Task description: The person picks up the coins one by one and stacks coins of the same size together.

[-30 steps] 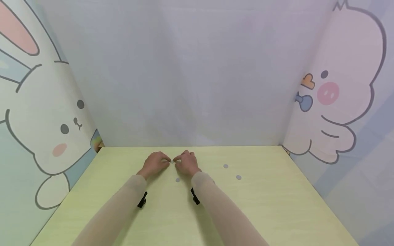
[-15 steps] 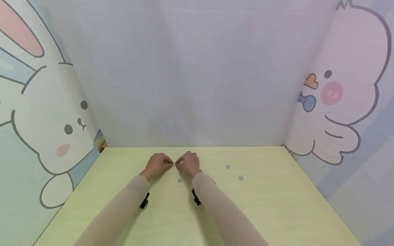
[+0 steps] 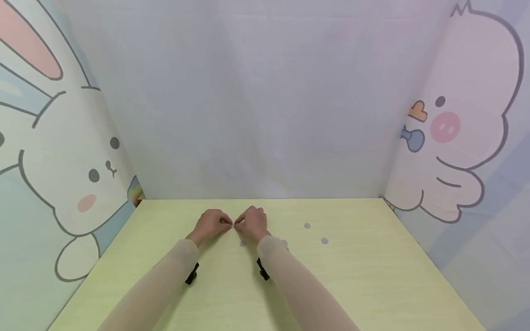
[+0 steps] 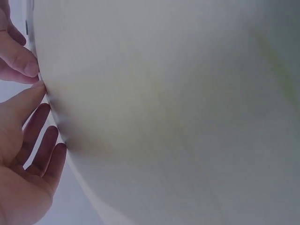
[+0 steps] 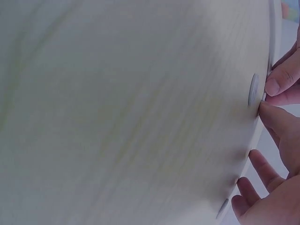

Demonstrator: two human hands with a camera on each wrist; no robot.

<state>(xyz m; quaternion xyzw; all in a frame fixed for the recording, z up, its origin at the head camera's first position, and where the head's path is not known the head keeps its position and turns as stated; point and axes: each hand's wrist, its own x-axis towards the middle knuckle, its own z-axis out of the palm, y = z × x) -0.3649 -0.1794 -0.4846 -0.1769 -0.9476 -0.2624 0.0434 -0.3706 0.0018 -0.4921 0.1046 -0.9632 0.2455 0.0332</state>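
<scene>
A small round grey disc [image 3: 233, 225] is between my two hands near the back of the table, mostly covered by fingertips. My left hand [image 3: 210, 224] pinches its left side between thumb and forefinger. From the other side my right hand [image 3: 252, 223] pinches it the same way. The fingertips of both hands nearly meet. In the wrist views the remaining fingers of each hand are loosely bent, their tips at the table. Another grey disc [image 3: 242, 244] lies just in front of the hands; the right wrist view shows a flat disc [image 5: 253, 90] close to the fingertips.
More flat grey discs lie to the right: one disc [image 3: 284, 242] partly behind the right sleeve, a disc [image 3: 307, 225] farther back, and a disc [image 3: 325, 241] rightmost. The pale yellow table [image 3: 372, 285] meets a plain curtain [image 3: 265, 115] behind and printed cartoon panels at both sides.
Both hands have drawn closer together, and their thumbs and forefingers have closed in on the disc between them. The other discs stay put; the head view has shifted slightly.
</scene>
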